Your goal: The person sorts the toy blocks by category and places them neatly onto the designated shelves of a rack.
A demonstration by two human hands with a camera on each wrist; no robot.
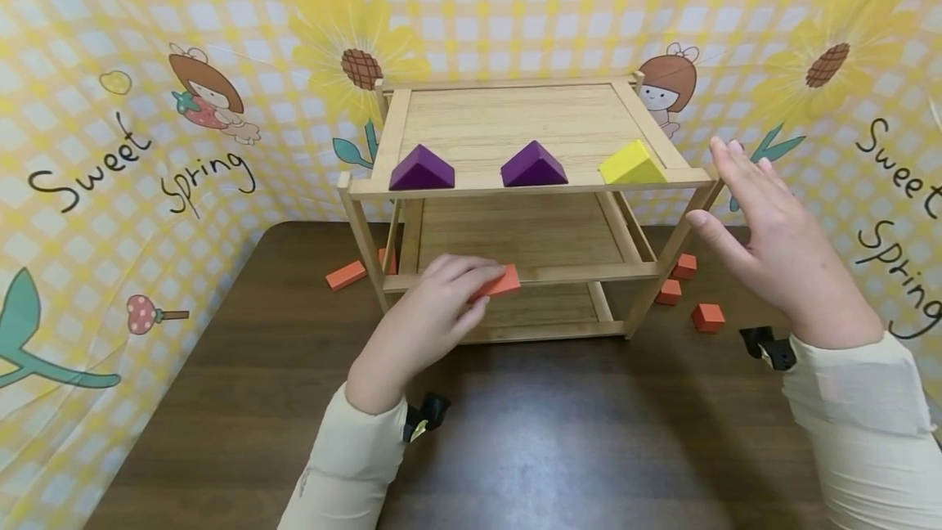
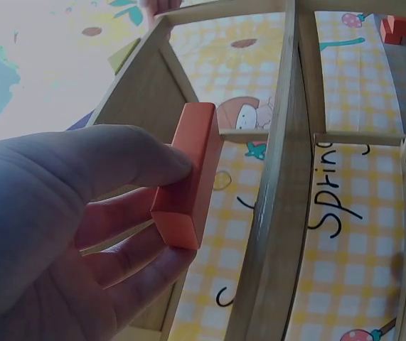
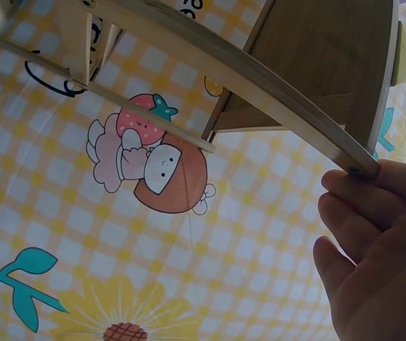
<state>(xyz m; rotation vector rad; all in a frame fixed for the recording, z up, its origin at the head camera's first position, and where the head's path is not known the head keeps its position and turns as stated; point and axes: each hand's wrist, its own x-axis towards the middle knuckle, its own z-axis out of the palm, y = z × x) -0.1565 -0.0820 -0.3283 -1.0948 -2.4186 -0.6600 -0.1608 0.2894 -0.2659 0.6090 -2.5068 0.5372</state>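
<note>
My left hand (image 1: pixel 441 309) pinches an orange-red rectangular block (image 1: pixel 505 281) in front of the middle shelf. In the left wrist view the thumb lies on one face of that block (image 2: pixel 197 167), fingers on the other side. A three-tier wooden rack (image 1: pixel 515 109) stands ahead. Along the front edge of its top shelf sit two purple triangular blocks, one at the left (image 1: pixel 422 170) and one mid-edge (image 1: pixel 534 166), plus a yellow triangular block (image 1: pixel 633 163) at the right. My right hand (image 1: pixel 783 248), fingers extended, has its fingertips at the rack's top right front corner.
On the dark wooden table (image 1: pixel 559 432), several orange-red cubes (image 1: pixel 708 317) lie right of the rack. Further orange-red blocks (image 1: pixel 346 275) lie by its left leg. A yellow checked cloth (image 1: pixel 471 15) hangs behind and at both sides.
</note>
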